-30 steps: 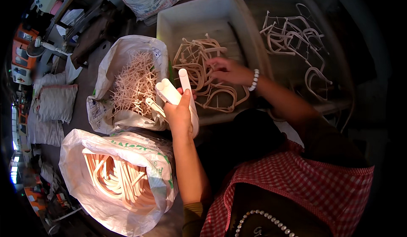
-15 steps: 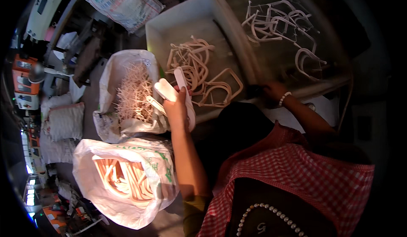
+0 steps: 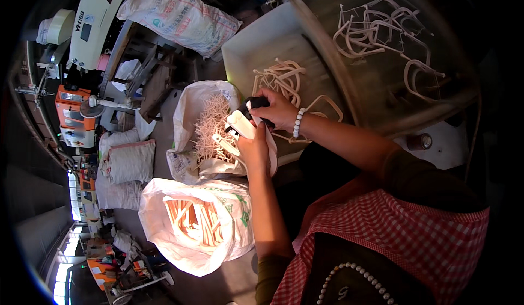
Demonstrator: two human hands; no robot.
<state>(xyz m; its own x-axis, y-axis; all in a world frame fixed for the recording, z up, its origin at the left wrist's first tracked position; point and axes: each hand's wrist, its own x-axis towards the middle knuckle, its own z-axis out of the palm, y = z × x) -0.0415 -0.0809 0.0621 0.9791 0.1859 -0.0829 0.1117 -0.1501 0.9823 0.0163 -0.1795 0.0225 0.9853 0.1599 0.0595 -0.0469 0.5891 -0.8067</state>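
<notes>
My left hand (image 3: 254,147) is closed around several pale, flat plastic strips (image 3: 240,123) with rounded ends. Right above it, my right hand (image 3: 279,111) grips a black hand tool (image 3: 246,108) against the strips. Fingers cover much of the tool, so its exact kind is unclear. Both hands are over the right edge of a white woven sack (image 3: 184,104) holding thin, twiggy plastic scraps (image 3: 210,123). A nearer white sack (image 3: 153,202) contains pale curved strips (image 3: 204,220). Beyond my right wrist, a grey bin (image 3: 240,54) holds tangled pale plastic frames (image 3: 289,78).
A second bin (image 3: 376,108) with more tangled frames stands at the far right. A small can (image 3: 419,141) rests on a pale surface beside it. A full woven sack (image 3: 180,15) lies at the back; stacked sacks (image 3: 131,160) and orange-white machines (image 3: 73,114) are at left.
My right hand has come left from the bin's near edge to my left hand, now with the black tool in it. The whole view has shifted, so the surroundings appear farther right.
</notes>
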